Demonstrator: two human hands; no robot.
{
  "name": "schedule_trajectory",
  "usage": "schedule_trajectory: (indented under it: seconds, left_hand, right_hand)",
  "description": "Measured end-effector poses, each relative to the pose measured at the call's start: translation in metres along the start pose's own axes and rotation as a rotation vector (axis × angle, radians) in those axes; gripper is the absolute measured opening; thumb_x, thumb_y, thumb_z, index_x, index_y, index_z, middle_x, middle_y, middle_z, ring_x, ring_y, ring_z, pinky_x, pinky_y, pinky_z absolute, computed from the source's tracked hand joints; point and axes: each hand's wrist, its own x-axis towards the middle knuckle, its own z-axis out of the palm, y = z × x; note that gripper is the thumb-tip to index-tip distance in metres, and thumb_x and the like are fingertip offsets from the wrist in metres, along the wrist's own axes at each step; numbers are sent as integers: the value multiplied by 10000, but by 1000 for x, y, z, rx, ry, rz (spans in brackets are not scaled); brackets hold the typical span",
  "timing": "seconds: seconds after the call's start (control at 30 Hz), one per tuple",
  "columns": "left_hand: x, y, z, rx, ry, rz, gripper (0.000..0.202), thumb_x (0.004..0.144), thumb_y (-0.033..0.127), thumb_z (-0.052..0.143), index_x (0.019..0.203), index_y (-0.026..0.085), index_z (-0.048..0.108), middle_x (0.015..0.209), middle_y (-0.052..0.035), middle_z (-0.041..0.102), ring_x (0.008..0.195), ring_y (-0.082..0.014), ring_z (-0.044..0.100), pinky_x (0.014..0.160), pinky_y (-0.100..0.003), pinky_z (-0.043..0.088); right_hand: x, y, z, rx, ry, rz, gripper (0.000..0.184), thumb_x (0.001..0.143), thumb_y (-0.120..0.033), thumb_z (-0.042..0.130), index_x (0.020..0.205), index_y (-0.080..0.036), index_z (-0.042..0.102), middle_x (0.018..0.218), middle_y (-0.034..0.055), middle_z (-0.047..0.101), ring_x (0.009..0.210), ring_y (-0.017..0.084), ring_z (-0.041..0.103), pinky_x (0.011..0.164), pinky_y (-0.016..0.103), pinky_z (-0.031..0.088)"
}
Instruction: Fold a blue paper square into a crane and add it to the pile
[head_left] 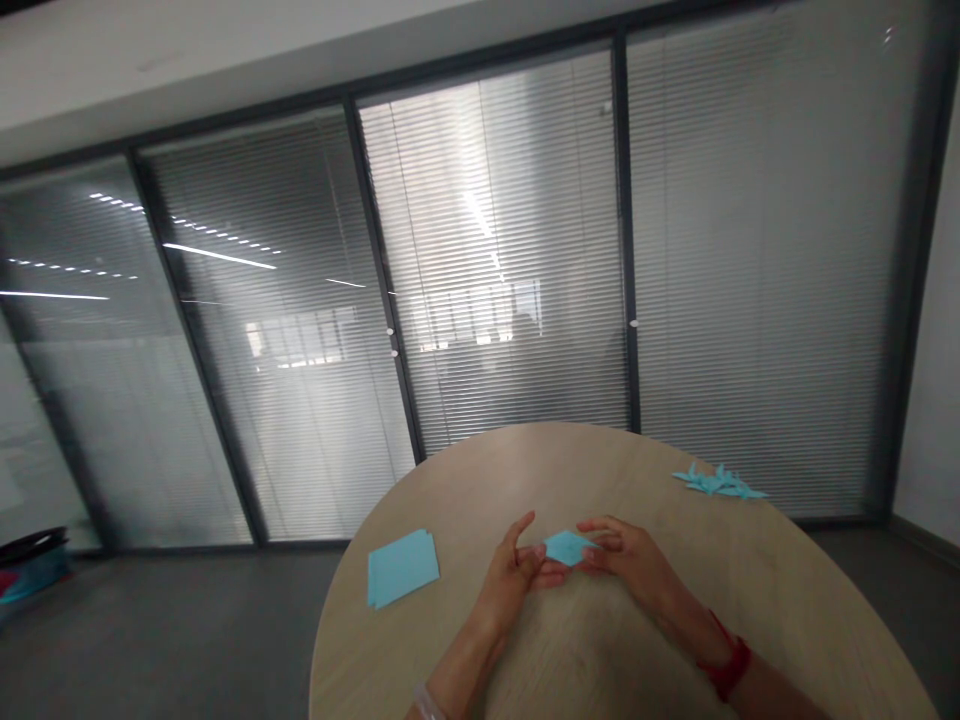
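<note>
Head view: a folded blue paper piece sits between the left hand and right hand, above the worktop. The right fingers pinch its right corner. The left fingers are spread, just beside its left corner, thumb raised. A paper stack lies left of the hands; paper cranes lie far right.

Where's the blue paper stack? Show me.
In the head view, the blue paper stack lies on the round wooden table, left of the person's left hand.
</note>
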Motion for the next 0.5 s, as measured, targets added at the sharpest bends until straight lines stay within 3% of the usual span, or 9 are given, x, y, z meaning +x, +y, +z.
schedule_trajectory:
  seconds: [0.13, 0.3, 0.5]
  left_hand:
    - [-1, -3, 2, -66, -2, -86, 763, 736, 513, 668, 1316, 122, 364, 960, -126, 716, 818, -264, 704, 795, -415, 537]
    - [-3, -6, 4, -213, -108, -244, 560, 850, 536, 501, 1116, 47, 559, 949, -211, 713, 845, -272, 702, 833, -399, 523]
    - [-7, -1, 3, -239, -125, -96, 270, 724, 296, 729, 893, 87, 710, 999, -138, 720, 937, -265, 665, 923, -376, 485]
  right_hand:
    - [-3, -4, 3, -213, 71, -145, 307, 672, -459, 706, 815, -187, 697, 842, 66, 743, 808, 260, 686, 750, 344, 524]
    - [-13, -10, 11, -410, 53, -262, 205, 805, -353, 585, 859, -217, 729, 924, 53, 743, 897, 241, 669, 839, 335, 494]
    - [-15, -9, 13, -466, -27, -399, 221, 854, -327, 528, 912, -238, 722, 988, 45, 735, 944, 214, 663, 895, 338, 491]
